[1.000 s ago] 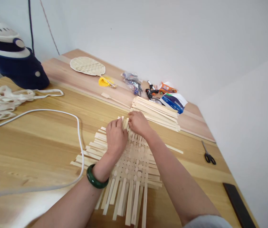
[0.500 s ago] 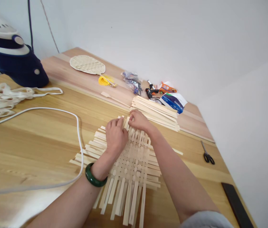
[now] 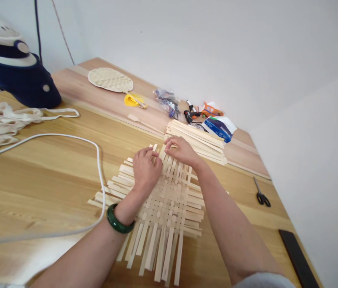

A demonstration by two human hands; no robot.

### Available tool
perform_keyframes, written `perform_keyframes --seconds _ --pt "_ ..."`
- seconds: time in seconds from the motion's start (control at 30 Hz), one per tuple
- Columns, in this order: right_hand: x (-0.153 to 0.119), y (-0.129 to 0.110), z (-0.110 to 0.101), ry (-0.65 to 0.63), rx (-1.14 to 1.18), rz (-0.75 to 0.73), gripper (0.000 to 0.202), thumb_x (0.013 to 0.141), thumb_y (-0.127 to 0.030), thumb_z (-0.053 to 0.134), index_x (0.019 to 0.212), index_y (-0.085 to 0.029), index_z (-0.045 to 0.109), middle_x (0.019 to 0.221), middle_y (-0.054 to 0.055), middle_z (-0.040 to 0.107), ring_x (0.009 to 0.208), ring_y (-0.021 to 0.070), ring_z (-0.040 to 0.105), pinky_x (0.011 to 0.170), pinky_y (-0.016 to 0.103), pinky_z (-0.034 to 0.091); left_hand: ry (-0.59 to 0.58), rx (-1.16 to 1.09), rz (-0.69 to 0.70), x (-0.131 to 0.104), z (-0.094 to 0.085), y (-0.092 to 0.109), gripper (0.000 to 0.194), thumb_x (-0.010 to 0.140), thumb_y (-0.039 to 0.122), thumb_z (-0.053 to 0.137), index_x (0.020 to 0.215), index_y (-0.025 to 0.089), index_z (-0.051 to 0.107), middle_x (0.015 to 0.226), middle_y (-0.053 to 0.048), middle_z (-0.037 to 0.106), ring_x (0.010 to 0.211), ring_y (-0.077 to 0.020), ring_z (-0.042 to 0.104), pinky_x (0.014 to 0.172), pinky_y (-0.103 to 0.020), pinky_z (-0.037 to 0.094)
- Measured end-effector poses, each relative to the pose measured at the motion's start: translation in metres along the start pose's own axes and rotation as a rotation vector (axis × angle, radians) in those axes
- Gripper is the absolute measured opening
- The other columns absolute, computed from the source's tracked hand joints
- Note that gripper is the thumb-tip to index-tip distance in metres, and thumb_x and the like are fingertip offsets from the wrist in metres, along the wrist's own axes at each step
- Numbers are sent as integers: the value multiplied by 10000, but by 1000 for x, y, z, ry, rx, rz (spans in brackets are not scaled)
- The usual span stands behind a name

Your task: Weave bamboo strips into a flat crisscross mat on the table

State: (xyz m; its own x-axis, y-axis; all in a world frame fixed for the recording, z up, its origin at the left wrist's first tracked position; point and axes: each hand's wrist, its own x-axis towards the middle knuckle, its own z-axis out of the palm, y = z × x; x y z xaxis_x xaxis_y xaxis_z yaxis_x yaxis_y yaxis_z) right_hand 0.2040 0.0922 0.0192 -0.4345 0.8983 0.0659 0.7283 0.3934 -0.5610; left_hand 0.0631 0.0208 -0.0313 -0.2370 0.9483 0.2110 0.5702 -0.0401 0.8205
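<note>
A mat of flat pale wooden strips [image 3: 164, 200] lies on the table, tightly woven in the middle, with loose strip ends fanning out on all sides. My left hand [image 3: 147, 168], a dark green bangle at its wrist, rests on the mat's far left part, its fingers bent and closed over strips there. Beside it, my right hand [image 3: 182, 151] is at the far edge, thumb and fingertips pinched at the end of an upright-running strip [image 3: 163, 153]. The fingertips partly hide the strip ends.
Loose strips [image 3: 199, 138] are stacked beyond the mat. Behind are a woven fan [image 3: 110, 79], yellow cord [image 3: 130, 100], a glue gun [image 3: 191, 116] and a blue packet [image 3: 218, 127]. Scissors [image 3: 262, 197] lie right; a white cable [image 3: 98, 168] and fabric tape [image 3: 4, 120] lie left.
My right hand has shifted slightly right, its fingers more arched at the strip end. My left fingers have curled in more. The mat stays in nearly the same place.
</note>
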Motion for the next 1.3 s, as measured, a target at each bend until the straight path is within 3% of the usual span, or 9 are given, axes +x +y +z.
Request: perform_keyframes --seconds 0.1,0.2,0.3,0.43,0.57,0.7,0.83,1.0,1.3 --pt "-2 -1 0 -19 -13 73 51 742 -172 638 701 -199 627 808 18 685 873 193 614 864 345 457 17 -14 -19 1 0 1 95 795 206 562 753 180 643 1166 -129 678 1158 -310 580 1059 -471 398" --pt "-5 -1 3 -5 87 136 30 742 -169 619 751 -198 619 745 -8 656 737 157 606 782 317 470 26 -36 -25 1 0 1 97 803 218 566 732 190 626 1161 -122 679 1157 -303 582 1057 -468 399" --pt "-8 -3 7 60 188 126 78 736 -162 613 801 -202 594 774 -16 647 742 143 611 786 307 478 23 -32 -4 0 0 -1 86 811 200 559 823 188 643 1177 -118 670 1162 -303 575 1046 -479 407" --pt "-13 -5 10 82 259 152 131 742 -160 596 858 -211 562 754 -33 637 726 139 612 749 295 477 14 -6 38 -1 0 -4 290 775 126 570 1048 179 653 1213 -119 647 1174 -300 564 1039 -480 419" --pt "-17 -5 14 119 283 215 193 748 -167 564 932 -210 524 700 -53 618 652 139 593 670 285 445 -20 22 66 -2 3 -5 315 777 137 593 1070 201 691 1220 -108 649 1166 -315 570 1051 -507 402" --pt "-20 -5 19 196 277 138 201 754 -174 542 950 -207 514 712 -45 608 700 149 597 746 309 450 35 -22 128 -3 4 -6 385 777 102 565 1128 203 688 1250 -125 613 1189 -300 558 1047 -498 414" --pt "-23 -5 21 272 275 57 213 779 -209 540 991 -214 516 745 -32 616 787 171 614 835 342 450 70 -161 200 -2 4 -5 273 820 114 531 1002 197 717 1193 -107 630 1169 -245 575 1042 -432 436" --pt "-26 -5 23 295 244 35 223 784 -210 548 1004 -228 518 778 -17 637 864 186 626 892 364 450 12 -233 81 0 4 -6 169 824 216 588 936 205 715 1178 -94 653 1154 -252 596 1035 -450 447" --pt "-34 -2 26 339 189 55 216 804 -200 534 1018 -219 558 885 26 679 946 204 624 894 371 477 -45 -209 119 3 5 -9 122 799 264 622 737 206 709 1013 -67 727 1035 -243 654 996 -433 483"
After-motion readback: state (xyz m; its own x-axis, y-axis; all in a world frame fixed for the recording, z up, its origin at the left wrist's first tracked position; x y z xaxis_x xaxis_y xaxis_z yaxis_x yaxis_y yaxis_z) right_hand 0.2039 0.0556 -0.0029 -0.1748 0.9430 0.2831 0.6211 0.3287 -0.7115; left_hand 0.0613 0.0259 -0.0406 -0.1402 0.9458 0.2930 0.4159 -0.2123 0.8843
